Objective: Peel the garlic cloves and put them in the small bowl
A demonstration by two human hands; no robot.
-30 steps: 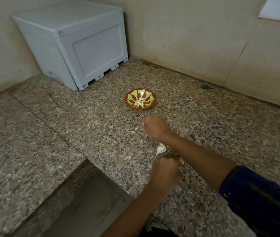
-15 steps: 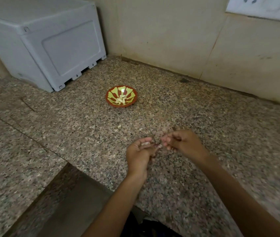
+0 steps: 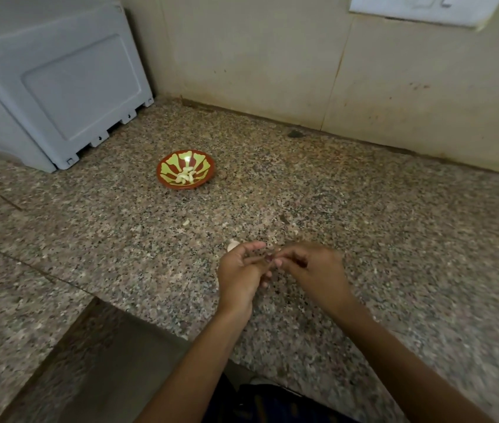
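Speckled granite desk (image 3: 364, 239), brown and grey, filling most of the head view, with a beige wall (image 3: 257, 56) behind it at 12 o'clock. Small bowl (image 3: 163, 167), red-brown with yellow-green petal pattern, standing on the desk at about 11 o'clock from the hands. Peeled garlic cloves (image 3: 185, 176), pale and heaped, inside the bowl at its middle. One loose whitish bit (image 3: 186, 222) on the desk at 6 o'clock from the bowl, apart from it, too small to name. Another pale piece (image 3: 232, 245), perhaps a clove or skin, lying on the desk just beside the left hand's fingertips at 12 o'clock from that hand.

Left hand (image 3: 240, 274) and right hand (image 3: 312, 270) meeting fingertip to fingertip above the desk, near the picture's middle. Both with fingers curled inward, pinching some small thing between them; thing itself hidden and blurred, so cannot tell what. Right hand smeared by motion blur. Bare forearms running down to 5 and 6 o'clock.

Grey-white plastic box (image 3: 59, 80) standing on the desk at 10 o'clock, well apart from the bowl. White switch plate (image 3: 419, 7) on the wall at 1 o'clock. Dark fabric (image 3: 272, 404) at the bottom edge, 6 o'clock.
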